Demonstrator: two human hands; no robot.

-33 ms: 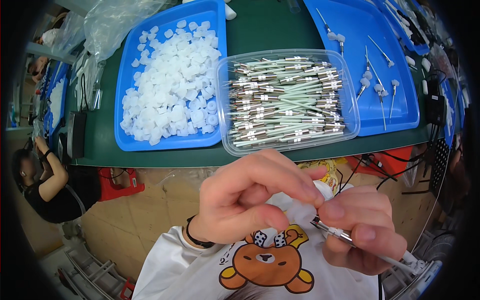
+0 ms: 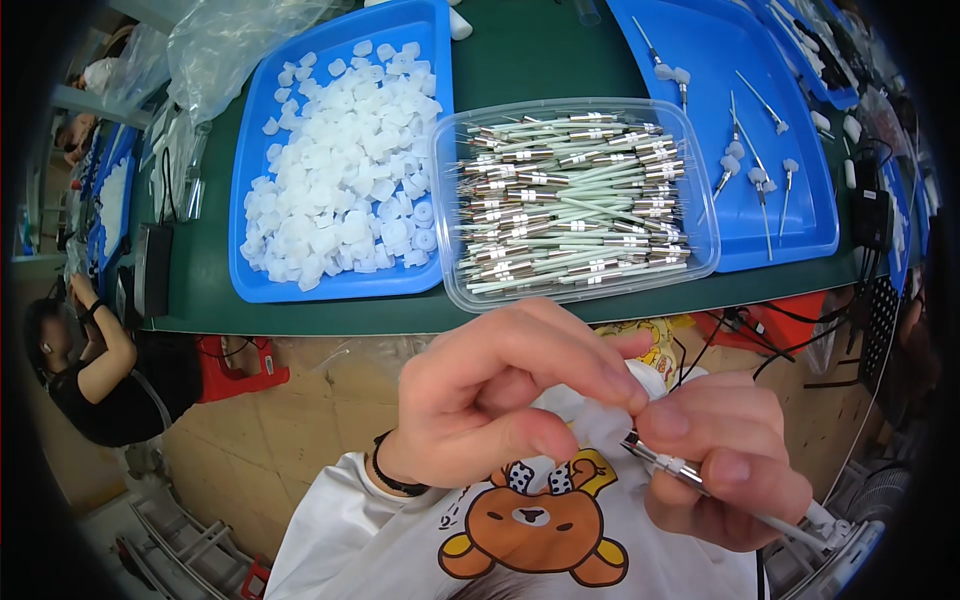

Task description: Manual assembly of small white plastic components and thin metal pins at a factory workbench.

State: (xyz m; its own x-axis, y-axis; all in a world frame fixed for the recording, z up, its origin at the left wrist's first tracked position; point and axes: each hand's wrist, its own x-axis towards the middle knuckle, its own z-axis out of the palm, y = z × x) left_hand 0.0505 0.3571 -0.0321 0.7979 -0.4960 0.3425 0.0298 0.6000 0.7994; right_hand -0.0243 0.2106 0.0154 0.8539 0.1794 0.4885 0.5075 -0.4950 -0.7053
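Note:
In front of my chest, my left hand (image 2: pixel 490 390) has its fingers curled, thumb and forefinger about a cloudy white plastic cap (image 2: pixel 602 424). My right hand (image 2: pixel 725 455) grips a slim rod with a shiny metal sleeve (image 2: pixel 668 464), tilted so that its sleeve end meets the cap. The rod's pale tail runs out below my right hand. My left fingertip and right thumb almost touch, so part of the cap is hidden. Beyond my hands, a clear plastic tub (image 2: pixel 706 250) holds many similar rods with pale green shafts.
A blue tray (image 2: pixel 350 288) heaped with white caps stands left of the tub. Right of it, another blue tray (image 2: pixel 800 225) holds several rods with caps on. A black box (image 2: pixel 153 270) sits at the table's left. A person (image 2: pixel 95 370) works at far left, near a red stool (image 2: pixel 240 368).

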